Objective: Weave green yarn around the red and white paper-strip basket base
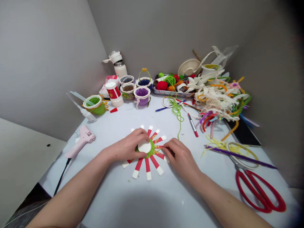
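Note:
A paper cup [148, 167] cut into red and white strips lies splayed on the table like a sunburst, its round white base [144, 146] in the middle. Green yarn [151, 151] rings the base, woven among the strips. My left hand [129, 144] grips the cup from the left, thumb and fingers curved around the base and covering the left strips. At the right strips, my right hand [178, 155] is closed in a pinch on a yarn strand at its fingertips. A loose green yarn tail [179, 129] runs down from a tangle [176, 109] toward this hand.
Left stand a pink glue gun [80, 142], a glue bottle [88, 114] and a green basket [96, 106]. Small yarn cups [142, 96], stacked paper cups [114, 94] and a yarn tray [171, 91] line the back. Right lie red scissors [255, 186], a purple pencil [242, 156] and a marker [193, 125].

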A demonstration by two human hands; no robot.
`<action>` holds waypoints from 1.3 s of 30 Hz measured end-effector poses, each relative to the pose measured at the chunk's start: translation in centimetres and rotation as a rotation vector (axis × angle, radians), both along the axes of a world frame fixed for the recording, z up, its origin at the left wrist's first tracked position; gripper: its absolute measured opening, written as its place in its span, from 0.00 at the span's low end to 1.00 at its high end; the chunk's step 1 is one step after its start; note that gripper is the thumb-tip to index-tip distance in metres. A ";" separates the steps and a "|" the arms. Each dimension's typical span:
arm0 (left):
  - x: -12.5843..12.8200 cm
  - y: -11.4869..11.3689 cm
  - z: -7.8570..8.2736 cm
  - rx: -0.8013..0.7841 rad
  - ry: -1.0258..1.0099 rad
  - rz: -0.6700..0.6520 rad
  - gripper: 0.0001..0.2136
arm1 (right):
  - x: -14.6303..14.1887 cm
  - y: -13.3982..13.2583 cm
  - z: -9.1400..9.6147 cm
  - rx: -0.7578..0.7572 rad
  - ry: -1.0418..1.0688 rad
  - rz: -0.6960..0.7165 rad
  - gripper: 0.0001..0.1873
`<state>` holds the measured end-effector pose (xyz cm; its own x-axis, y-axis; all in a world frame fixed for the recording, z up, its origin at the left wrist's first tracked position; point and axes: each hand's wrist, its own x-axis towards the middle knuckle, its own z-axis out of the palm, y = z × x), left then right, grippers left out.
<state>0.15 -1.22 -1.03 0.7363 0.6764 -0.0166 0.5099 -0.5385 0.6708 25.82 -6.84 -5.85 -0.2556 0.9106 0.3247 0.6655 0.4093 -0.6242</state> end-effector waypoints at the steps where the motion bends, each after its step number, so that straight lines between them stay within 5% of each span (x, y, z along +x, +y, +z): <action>1: 0.0 0.0 0.1 -0.001 0.018 0.000 0.17 | 0.1 0.0 0.0 0.007 0.016 0.003 0.08; 10: -1.3 0.1 1.6 0.009 0.052 -0.101 0.17 | 0.8 -0.2 0.3 0.082 0.035 0.192 0.11; 17: -1.6 0.0 1.1 -0.007 0.010 -0.213 0.20 | 0.1 -2.1 1.1 0.064 -0.048 0.333 0.11; 26: -1.8 0.3 0.7 0.009 0.025 -0.208 0.19 | -0.2 -4.8 2.3 0.127 -0.205 0.374 0.13; 34: -1.8 0.4 1.0 -0.030 0.049 -0.201 0.21 | -0.8 -6.4 1.4 0.143 -0.342 0.462 0.14; 39: -1.9 0.4 0.9 -0.019 0.033 -0.210 0.18 | -0.3 -6.1 1.4 0.168 -0.436 0.369 0.14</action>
